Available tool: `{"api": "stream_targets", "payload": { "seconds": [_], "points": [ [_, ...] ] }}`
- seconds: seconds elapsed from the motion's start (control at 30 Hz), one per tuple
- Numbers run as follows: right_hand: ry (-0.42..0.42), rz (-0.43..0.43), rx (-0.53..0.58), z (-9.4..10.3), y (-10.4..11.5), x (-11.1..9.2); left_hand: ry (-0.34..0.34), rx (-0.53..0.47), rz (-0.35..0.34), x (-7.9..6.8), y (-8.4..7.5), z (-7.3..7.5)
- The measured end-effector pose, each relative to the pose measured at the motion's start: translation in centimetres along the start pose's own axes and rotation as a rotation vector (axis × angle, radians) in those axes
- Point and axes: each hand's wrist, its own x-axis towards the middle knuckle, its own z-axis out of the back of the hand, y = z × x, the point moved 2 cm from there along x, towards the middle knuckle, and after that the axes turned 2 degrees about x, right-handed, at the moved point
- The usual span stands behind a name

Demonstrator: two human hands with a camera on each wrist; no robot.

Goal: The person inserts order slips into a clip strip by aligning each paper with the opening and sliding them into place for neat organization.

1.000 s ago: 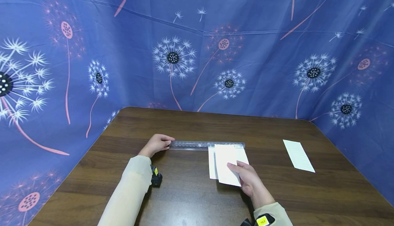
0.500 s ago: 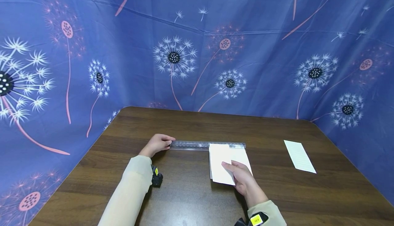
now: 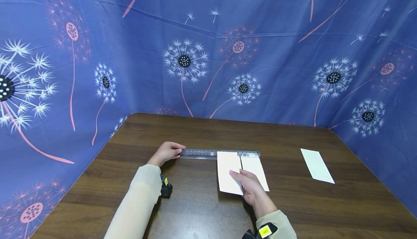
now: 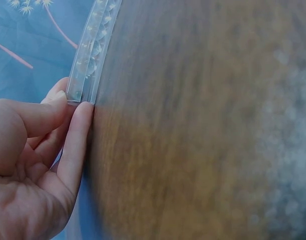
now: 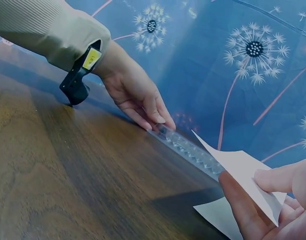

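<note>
The surface is a brown wooden table [image 3: 202, 210] with visible grain and a soft shine at the near side; behind it and at both sides hangs a blue cloth [image 3: 143, 51] printed with white and pink dandelions. On the table, a little left of the middle, a clear plastic strip [image 3: 198, 154] lies from left to right. The left hand [image 3: 167, 153] has its fingertips closed together on the left end of this strip. The right hand [image 3: 252, 188] pinches a white card [image 3: 227, 170] at its near right part, the thumb on top and the fingers under it. This card is tilted above the table, and its far edge covers part of the strip; whether they touch, I cannot tell. A second card [image 3: 255, 174] shows just to its right, and a third card [image 3: 317, 165] lies well apart at the right. The yellow label [image 3: 265, 230] at the right wrist is too small to be read.
</note>
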Motion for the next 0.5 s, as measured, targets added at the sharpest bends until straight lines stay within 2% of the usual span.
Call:
{"api": "stream_targets", "payload": {
  "seconds": [0.5],
  "points": [
    [0.037, -0.012, 0.003, -1.6, -0.2, 0.0, -0.003, -0.006, 0.011, 0.0, 0.0, 0.0]
  ]
}}
